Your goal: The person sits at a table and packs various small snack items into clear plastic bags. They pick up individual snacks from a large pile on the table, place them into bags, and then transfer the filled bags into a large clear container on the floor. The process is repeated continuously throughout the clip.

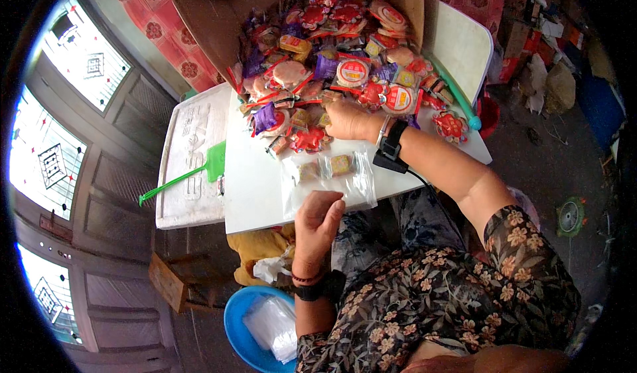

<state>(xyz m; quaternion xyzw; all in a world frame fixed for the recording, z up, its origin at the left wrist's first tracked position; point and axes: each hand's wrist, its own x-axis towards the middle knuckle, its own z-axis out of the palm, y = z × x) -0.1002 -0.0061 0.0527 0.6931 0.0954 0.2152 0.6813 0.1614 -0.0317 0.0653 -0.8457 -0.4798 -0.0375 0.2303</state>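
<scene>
A clear plastic bag [359,186] lies flat on the white table [259,194], with two small yellowish wrapped squares [341,164] in or on it. My left hand [319,219] is at the bag's near edge, fingers curled; whether it pinches the plastic cannot be told. Beyond the bag, my right hand [348,119] reaches into the near side of a heap of wrapped snacks, its fingertips hidden among them. The heap holds round packs [353,72], red flower-shaped packs [309,139] and purple packets [265,118]. It spills from a tipped cardboard box [209,25].
A green fly swatter [215,161] rests on a white foam lid [171,174] at left. A blue basin [239,323] with clear plastic bags [272,326] stands below. Right of the heap lies a green tube [453,89]. A wooden stool [168,282] stands at lower left.
</scene>
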